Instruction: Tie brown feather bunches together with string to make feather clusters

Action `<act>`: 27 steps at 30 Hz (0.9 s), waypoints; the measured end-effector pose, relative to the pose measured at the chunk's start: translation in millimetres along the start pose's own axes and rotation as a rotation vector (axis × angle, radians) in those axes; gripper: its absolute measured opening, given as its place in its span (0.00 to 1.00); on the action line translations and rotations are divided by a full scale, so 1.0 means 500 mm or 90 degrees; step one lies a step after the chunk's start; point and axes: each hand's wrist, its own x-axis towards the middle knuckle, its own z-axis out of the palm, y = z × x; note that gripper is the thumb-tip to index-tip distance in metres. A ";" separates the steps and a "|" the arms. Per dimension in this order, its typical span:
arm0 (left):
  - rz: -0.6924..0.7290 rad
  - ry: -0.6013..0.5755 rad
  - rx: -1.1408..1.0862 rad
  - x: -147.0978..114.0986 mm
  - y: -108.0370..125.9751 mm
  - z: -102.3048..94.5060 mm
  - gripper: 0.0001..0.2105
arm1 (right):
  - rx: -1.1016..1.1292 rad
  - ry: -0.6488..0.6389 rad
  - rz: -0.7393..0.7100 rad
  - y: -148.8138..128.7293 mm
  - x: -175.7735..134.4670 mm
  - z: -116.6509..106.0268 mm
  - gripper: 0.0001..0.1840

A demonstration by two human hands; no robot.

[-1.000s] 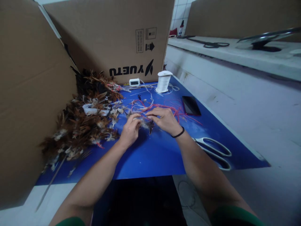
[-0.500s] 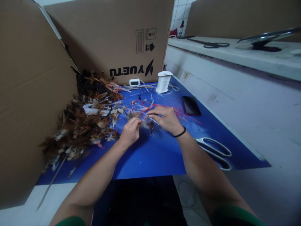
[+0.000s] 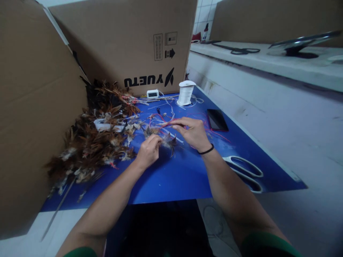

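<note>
My left hand (image 3: 149,151) is closed in a pinch on a small feather tuft (image 3: 168,141), its grey-brown tips sticking out to the right. Just beyond, my right hand (image 3: 193,132) has its thumb and fingers together on the red strings (image 3: 169,123); how many strands it holds is hard to make out. A short white strip (image 3: 173,136) lies between the two hands. To the left spreads a large pile of brown feathers (image 3: 93,142), some of them tied with red and white string.
A white spool (image 3: 185,93) stands at the back beside a small white digital device (image 3: 152,94). A phone (image 3: 217,120) and white-handled scissors (image 3: 245,169) lie on the right of the blue table (image 3: 171,178). Cardboard (image 3: 120,39) walls the back and left. Black scissors (image 3: 241,51) rest on the ledge.
My right hand has moved slightly away from the left hand and onto the red strings, uncovering the white strip. My left hand keeps its hold on the feather tuft.
</note>
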 end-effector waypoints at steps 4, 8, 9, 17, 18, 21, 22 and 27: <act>0.002 0.000 0.011 -0.002 -0.004 0.002 0.07 | 0.108 -0.055 0.063 -0.010 0.000 -0.001 0.07; -0.006 0.004 0.010 -0.004 -0.005 0.003 0.08 | 0.122 -0.142 0.084 -0.009 -0.001 0.005 0.05; -0.007 0.007 0.010 -0.004 -0.005 0.003 0.08 | 0.123 -0.154 0.090 -0.008 -0.001 0.007 0.05; -0.007 0.013 0.011 -0.003 -0.005 0.003 0.07 | 0.109 -0.226 0.111 -0.007 0.000 0.010 0.07; -0.006 0.011 0.010 -0.003 -0.004 0.003 0.07 | 0.118 -0.232 0.118 -0.007 -0.001 0.011 0.08; -0.004 0.006 0.004 -0.002 -0.002 0.001 0.07 | 0.132 -0.250 0.138 -0.001 -0.003 0.014 0.13; -0.002 0.003 0.002 -0.002 -0.002 0.001 0.07 | 0.126 -0.254 0.139 0.000 -0.004 0.015 0.13; -0.001 -0.003 0.002 -0.002 0.000 0.002 0.07 | 0.078 -0.274 0.094 0.001 -0.005 0.016 0.08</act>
